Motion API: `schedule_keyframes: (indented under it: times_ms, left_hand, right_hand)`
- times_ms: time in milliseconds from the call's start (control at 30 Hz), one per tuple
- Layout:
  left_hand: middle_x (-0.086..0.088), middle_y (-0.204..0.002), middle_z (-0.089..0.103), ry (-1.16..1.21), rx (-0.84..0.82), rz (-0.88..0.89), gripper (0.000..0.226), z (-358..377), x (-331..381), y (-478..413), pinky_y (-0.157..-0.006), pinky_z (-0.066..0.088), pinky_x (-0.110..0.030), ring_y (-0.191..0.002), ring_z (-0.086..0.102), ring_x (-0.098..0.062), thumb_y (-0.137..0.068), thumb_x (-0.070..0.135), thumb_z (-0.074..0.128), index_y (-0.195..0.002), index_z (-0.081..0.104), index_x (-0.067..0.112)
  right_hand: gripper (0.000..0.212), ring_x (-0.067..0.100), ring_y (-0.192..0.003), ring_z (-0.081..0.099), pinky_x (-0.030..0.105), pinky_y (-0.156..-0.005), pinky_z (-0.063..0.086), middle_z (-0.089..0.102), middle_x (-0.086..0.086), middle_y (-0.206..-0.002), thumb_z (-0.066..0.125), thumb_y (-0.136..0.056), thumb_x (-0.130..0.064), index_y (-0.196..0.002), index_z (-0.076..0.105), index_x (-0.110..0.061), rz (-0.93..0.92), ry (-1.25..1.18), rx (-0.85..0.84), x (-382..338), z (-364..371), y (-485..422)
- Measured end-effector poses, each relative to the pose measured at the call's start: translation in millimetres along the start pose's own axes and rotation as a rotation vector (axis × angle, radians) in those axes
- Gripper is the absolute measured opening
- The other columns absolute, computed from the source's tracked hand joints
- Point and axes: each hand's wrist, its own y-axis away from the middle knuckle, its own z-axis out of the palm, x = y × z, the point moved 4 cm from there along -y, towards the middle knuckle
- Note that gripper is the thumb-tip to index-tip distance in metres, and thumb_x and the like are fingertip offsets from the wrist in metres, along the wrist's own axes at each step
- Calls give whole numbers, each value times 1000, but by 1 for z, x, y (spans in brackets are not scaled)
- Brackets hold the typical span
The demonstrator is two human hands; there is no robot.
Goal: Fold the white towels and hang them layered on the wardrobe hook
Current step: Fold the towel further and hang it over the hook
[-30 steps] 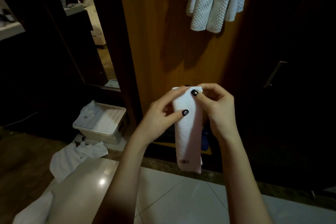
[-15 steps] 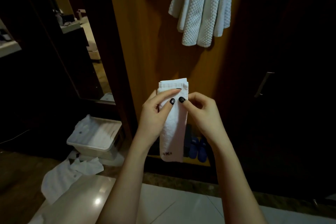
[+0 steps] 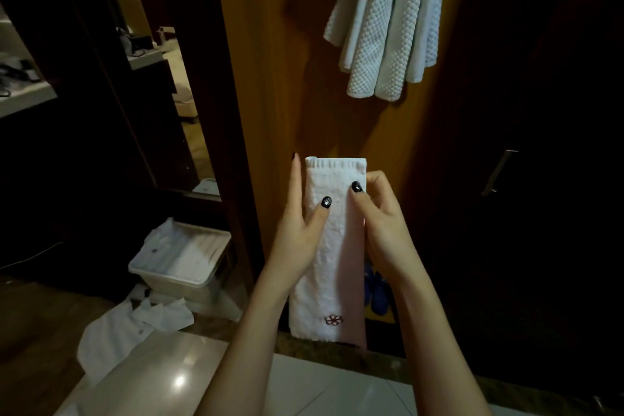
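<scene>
Upright, folded towel, between left hand, right hand

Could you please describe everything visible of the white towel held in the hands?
The folded white towel is a narrow, long strip of nubby terry, hanging upright in front of the wardrobe panel. A ribbed hem band runs across its top; a red embroidered flower sits near the bottom. The left hand pinches its left edge, the right hand its right edge, thumbs on the front.
</scene>
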Motion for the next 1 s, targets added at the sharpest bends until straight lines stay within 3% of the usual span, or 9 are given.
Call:
schedule_keyframes:
  times_ms: [133,200,267,300,367,467,700,833,1000]
  left_hand:
    - [14,-162,12,-162,31,-63,72,9,-8,5,-115,22,-22,-147,14,-1,-102,33,46,-153,-4,39]
    - [35,-150,26,-121,-2,-92,70,12,-10,6,-108,31,-13,-136,29,14,-102,36,43,-154,-4,34]
    - [56,-123,30,-19,4,-115,66,11,-11,6,-89,37,1,-113,36,32,-104,33,40,-156,0,30]
    - [53,-123,34,48,25,-115,61,9,-12,7,-86,37,1,-111,39,32,-104,30,38,-156,6,27]
    - [29,-131,53,159,61,-114,47,6,-14,9,-88,45,-10,-118,52,11,-104,28,40,-150,31,27]
    - [5,-110,71,222,110,-157,29,5,-20,12,-81,55,-26,-105,67,-16,-95,38,49,-120,55,26]
    - [11,-104,71,259,128,-104,23,-1,-23,12,-70,55,-22,-95,70,-11,-91,33,54,-113,53,27]
    - [17,-112,67,232,169,-24,30,-5,-13,14,-74,54,-21,-102,66,-8,-92,29,56,-120,49,35]
    - [5,-115,65,192,184,55,39,-9,1,14,-73,56,-30,-97,67,-16,-90,27,61,-119,49,52]
  right_hand:
    - [6,5,-68,59,31,-57,49,63,-6,-84,50,-101,-25,-95,51,-25,-235,447,162,-4,4,-1]
    - [8,1,-71,60,22,-60,49,63,-15,-85,51,-101,-20,-95,53,-25,-250,441,156,-3,7,-2]
    - [4,6,-79,63,22,-68,52,65,-13,-88,53,-98,-21,-95,54,-22,-180,330,115,2,7,-3]
    - [3,10,-81,63,25,-69,52,66,-9,-90,54,-96,-23,-96,55,-20,-138,256,96,5,5,-2]
    - [10,17,-78,66,29,-64,53,69,1,-87,55,-92,-25,-97,54,-16,-29,74,59,11,3,-1]
    - [11,22,-73,70,32,-60,56,74,6,-83,59,-90,-26,-95,56,-17,84,-36,12,17,2,0]
    - [12,34,-81,72,47,-70,58,73,20,-94,65,-92,-27,-99,61,-18,120,-24,-37,23,3,3]
    - [10,33,-77,71,43,-68,57,74,19,-88,66,-91,-27,-95,65,-17,138,1,6,23,3,4]
    - [14,35,-72,62,44,-65,48,65,34,-87,63,-95,-22,-96,58,-10,43,29,77,14,8,7]
